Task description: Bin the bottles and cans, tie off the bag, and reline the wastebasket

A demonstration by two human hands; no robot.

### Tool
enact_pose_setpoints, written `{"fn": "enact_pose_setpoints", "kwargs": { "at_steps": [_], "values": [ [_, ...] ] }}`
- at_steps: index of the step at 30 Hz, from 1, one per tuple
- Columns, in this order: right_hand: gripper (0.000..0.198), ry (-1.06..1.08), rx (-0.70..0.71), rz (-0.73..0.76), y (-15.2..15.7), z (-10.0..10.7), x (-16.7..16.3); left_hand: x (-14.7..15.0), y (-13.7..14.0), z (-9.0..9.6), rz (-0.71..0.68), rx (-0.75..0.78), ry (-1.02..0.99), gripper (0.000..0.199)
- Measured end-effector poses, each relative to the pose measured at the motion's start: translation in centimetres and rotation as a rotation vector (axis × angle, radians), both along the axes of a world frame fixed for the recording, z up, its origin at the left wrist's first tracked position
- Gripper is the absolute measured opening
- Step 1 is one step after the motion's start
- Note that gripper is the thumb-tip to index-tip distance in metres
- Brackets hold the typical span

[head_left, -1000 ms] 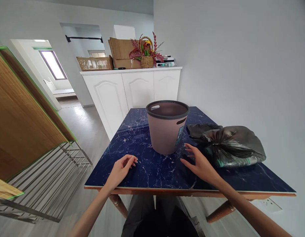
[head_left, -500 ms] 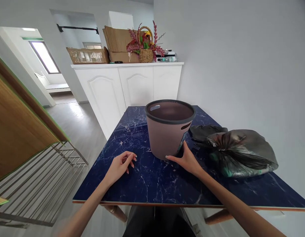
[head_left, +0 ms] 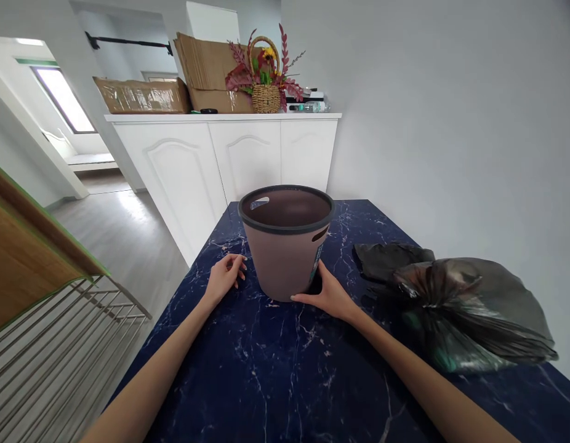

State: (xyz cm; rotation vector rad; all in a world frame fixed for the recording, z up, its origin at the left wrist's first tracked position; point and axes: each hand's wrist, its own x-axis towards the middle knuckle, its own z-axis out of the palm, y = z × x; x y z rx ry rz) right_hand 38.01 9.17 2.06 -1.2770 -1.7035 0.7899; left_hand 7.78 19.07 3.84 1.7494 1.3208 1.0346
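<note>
A dusty-pink trash can (head_left: 280,261) with a dark grey rim stands upright on the dark blue marbled table (head_left: 276,363). It has slot handles in its sides and a label on the right, and its inside looks bare as far as I can see. My right hand (head_left: 329,294) grips its lower right side, thumb across the front near the base, the other fingers partly hidden behind. My left hand (head_left: 226,275) rests just left of the can, fingers loosely curled and slightly apart, holding nothing. A gap separates it from the can.
A knotted black plastic bag (head_left: 479,314) with things inside lies on the table's right, beside a flat black bag (head_left: 389,259). Behind stands a white cabinet (head_left: 174,166) with cardboard boxes (head_left: 144,97) and a flower basket (head_left: 266,98). A metal rack (head_left: 77,344) stands left.
The can has shifted left across the table with my right hand on it. My left hand has moved forward beside it. The camera view has come further over the table.
</note>
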Motion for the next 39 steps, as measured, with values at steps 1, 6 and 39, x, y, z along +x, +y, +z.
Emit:
{"fn": "enact_pose_setpoints", "kwargs": {
  "at_steps": [1,6,39],
  "values": [
    [0.125,-0.024,-0.002,0.015,0.0,-0.2,0.4,-0.1,0.2,0.0,-0.01,0.003,0.014,0.058],
    [0.105,-0.216,0.05,0.054,0.4,-2.2,2.1,-0.2,-0.3,0.1,-0.085,0.037,0.102,0.054],
    [0.075,-0.458,0.07,-0.7,2.3,-4.8,7.0,0.5,-1.7,0.2,-0.052,0.108,0.105,0.044]
  ]
}}
